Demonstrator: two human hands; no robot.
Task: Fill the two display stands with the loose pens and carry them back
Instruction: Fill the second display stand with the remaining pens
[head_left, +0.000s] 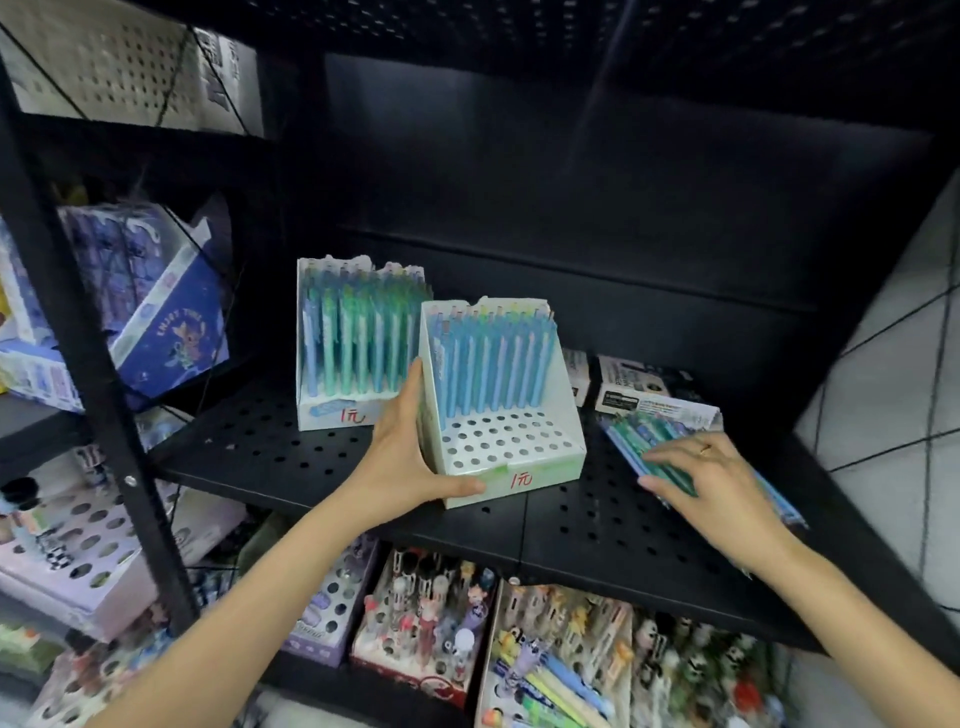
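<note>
On shelf (311, 457), left hand (410, 457) grips stand (504, 395); right hand (717, 483) (seemingly) presses pens (649, 441).

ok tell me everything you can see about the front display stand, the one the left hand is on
The front display stand looks like white cardboard with raised side walls and a ragged top edge at the back. Its stepped base is punched with round holes: the back rows hold upright blue pens, the front rows are empty. A red handwritten price marks its front lip. It sits on the black perforated shelf, partly overlapping the fuller stand behind. The left hand holds its left side, thumb on the front corner.
</note>
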